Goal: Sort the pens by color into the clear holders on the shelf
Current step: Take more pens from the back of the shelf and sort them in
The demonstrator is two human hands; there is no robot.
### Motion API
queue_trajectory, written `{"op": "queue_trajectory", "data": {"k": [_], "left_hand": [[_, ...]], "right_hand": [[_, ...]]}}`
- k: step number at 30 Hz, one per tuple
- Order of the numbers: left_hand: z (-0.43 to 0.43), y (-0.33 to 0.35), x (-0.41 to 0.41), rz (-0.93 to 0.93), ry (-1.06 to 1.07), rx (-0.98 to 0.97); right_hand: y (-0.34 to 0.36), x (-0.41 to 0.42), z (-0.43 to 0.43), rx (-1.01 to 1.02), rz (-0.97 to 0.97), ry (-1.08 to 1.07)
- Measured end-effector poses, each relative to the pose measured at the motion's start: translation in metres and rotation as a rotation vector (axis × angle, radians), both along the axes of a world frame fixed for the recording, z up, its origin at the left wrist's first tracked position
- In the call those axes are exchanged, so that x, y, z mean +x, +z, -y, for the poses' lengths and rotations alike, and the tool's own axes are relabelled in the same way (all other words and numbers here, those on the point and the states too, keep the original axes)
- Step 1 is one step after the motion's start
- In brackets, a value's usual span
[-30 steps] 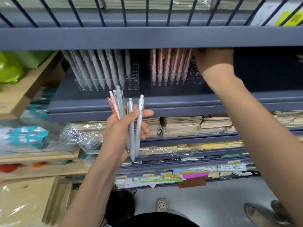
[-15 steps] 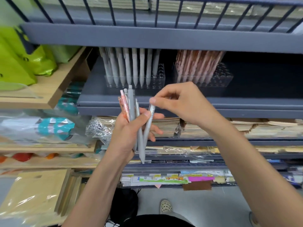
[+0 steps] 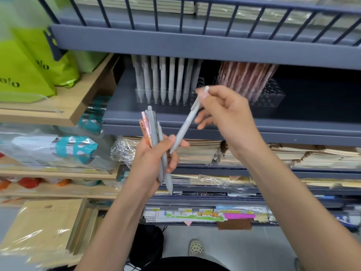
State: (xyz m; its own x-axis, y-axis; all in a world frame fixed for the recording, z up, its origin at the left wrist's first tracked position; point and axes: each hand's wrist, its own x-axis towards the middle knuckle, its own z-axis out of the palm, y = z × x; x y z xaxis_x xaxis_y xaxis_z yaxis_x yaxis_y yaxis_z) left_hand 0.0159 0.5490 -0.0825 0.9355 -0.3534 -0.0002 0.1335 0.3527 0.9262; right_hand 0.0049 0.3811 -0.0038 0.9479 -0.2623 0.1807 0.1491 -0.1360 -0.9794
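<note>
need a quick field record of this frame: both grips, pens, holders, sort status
left grip: holds a bundle of grey pens and pink pens, tips down
right grip: pinches a single grey pen near its top, tilted, tip by the left thumb
left holder: row of stored grey pens
right holder: stored pink pens, leaning
shelf: carries both holders
sort status: held pens not yet placed
</note>
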Motion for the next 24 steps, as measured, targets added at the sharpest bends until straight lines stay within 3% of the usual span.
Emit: {"op": "queue_trajectory", "data": {"k": [5, 10, 15, 24], "left_hand": [[0.001, 0.004, -0.001, -0.034, 0.036, -0.026], [-0.008, 0.003, -0.004, -0.203, 0.104, -0.072], [-0.015, -0.004, -0.005, -0.311, 0.118, 0.005], [-0.026, -0.002, -0.009, -0.148, 0.090, 0.017]], "right_hand": [[-0.006, 0.001, -0.005, -0.035, -0.031, 0.000], [0.009, 0.012, 0.011, -0.030, 0.185, -0.256], [0.006, 0.030, 0.022, -0.411, 0.284, -0.532], [0.006, 0.061, 0.017, -0.804, 0.192, -0.378]]}}
